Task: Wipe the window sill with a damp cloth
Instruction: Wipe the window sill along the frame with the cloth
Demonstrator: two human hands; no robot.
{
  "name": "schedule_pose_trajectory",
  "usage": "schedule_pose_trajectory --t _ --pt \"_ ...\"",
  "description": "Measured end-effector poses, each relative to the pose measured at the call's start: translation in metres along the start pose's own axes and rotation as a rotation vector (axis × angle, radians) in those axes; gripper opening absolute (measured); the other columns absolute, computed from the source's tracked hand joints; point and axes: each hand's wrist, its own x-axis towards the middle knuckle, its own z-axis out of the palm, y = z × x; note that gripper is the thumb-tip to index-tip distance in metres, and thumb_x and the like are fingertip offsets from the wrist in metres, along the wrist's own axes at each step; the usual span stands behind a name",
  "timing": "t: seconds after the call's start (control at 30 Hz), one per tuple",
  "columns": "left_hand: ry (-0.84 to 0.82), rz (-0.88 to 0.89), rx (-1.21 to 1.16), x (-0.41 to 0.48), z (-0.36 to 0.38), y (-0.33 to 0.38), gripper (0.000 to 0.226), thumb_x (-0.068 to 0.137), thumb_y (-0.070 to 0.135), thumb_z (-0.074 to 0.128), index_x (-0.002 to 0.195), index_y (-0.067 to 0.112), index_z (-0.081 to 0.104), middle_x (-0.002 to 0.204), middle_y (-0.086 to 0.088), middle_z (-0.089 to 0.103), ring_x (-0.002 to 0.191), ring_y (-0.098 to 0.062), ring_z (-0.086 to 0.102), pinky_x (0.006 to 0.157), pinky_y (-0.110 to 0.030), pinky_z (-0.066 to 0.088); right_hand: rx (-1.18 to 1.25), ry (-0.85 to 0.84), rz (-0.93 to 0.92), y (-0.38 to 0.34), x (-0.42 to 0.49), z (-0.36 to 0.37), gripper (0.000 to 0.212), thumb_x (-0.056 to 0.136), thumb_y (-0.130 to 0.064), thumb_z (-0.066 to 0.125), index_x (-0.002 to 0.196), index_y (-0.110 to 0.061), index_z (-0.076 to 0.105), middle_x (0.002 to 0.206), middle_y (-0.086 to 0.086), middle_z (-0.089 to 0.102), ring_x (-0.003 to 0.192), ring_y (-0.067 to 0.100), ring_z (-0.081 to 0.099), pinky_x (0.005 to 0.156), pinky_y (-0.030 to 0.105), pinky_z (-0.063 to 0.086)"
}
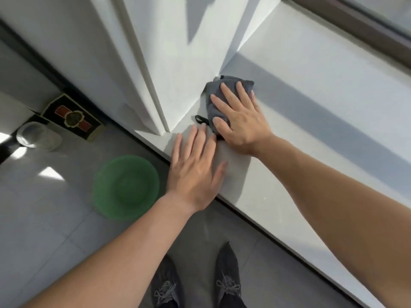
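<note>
The right hand [239, 121] presses flat on the grey cloth [231, 80] in the window sill [311, 107] corner, the left hand [195, 167] rests open, empty, at the cloth's 7 o'clock; ungripped, it may bunch and skip dirt

open sill [311, 112] rightward (wall corner [178, 85] blocking left)

left hand [195, 172] flat, right hand [240, 121] flat, fingers [226, 92] spread
</note>
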Motion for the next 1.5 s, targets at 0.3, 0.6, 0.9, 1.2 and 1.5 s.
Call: schedule_pose_trajectory --t 0.3,0.6,0.9,1.2,1.5 --pt "0.046 -0.208 -0.107 -0.010 0.011 0.056 0.063 0.098 0.050 0.024 0.143 0.008 0.036 0.163 -0.023 0.013 0.153 -0.035 0.006 0.120 -0.060 0.004 0.020 -0.067 0.031 0.111 -0.066 -0.025 0.069 0.089 -0.056 0.021 0.157 -0.040 0.021 0.168 -0.011 0.004 0.154 0.014 -0.012 0.123 0.033 -0.010" --pt "0.169 -0.614 -0.013 -0.020 0.050 0.156 0.069 0.094 0.050 0.030 0.150 0.009 0.036 0.162 -0.022 0.019 0.153 -0.033 0.010 0.121 -0.057 0.007 -0.101 -0.110 -0.483 0.067 0.009 -0.017 0.074 0.087 -0.058 0.014 0.157 -0.035 0.023 0.169 -0.005 0.008 0.155 0.026 -0.005 0.124 0.047 -0.006" --pt "0.187 -0.661 -0.096 -0.042 0.064 0.220 0.064 0.096 0.046 0.036 0.151 0.013 0.034 0.163 -0.021 0.016 0.153 -0.034 0.003 0.121 -0.057 0.004 -0.082 -0.109 -0.180 0.098 0.015 -0.036 0.066 0.096 -0.053 0.023 0.159 -0.033 0.017 0.169 -0.002 -0.001 0.154 0.029 -0.011 0.124 0.048 -0.007" --pt "0.304 -0.647 -0.109 -0.051 0.082 0.232 0.062 0.095 0.042 0.043 0.148 0.011 0.041 0.162 -0.019 0.021 0.153 -0.031 0.009 0.123 -0.053 0.005 -0.206 -0.209 -0.819 0.018 -0.007 -0.002 0.071 0.090 -0.058 0.013 0.158 -0.037 0.014 0.169 -0.006 0.003 0.155 0.023 -0.008 0.124 0.047 -0.007" --pt "0.224 -0.637 -0.095 -0.063 0.083 0.244 0.070 0.096 0.047 0.039 0.154 0.010 0.029 0.164 -0.021 0.009 0.153 -0.032 -0.001 0.122 -0.053 0.003 -0.184 -0.147 -0.584 0.029 -0.011 -0.004 0.064 0.098 -0.049 0.023 0.159 -0.033 0.015 0.170 0.000 0.000 0.154 0.031 -0.010 0.123 0.050 -0.009"
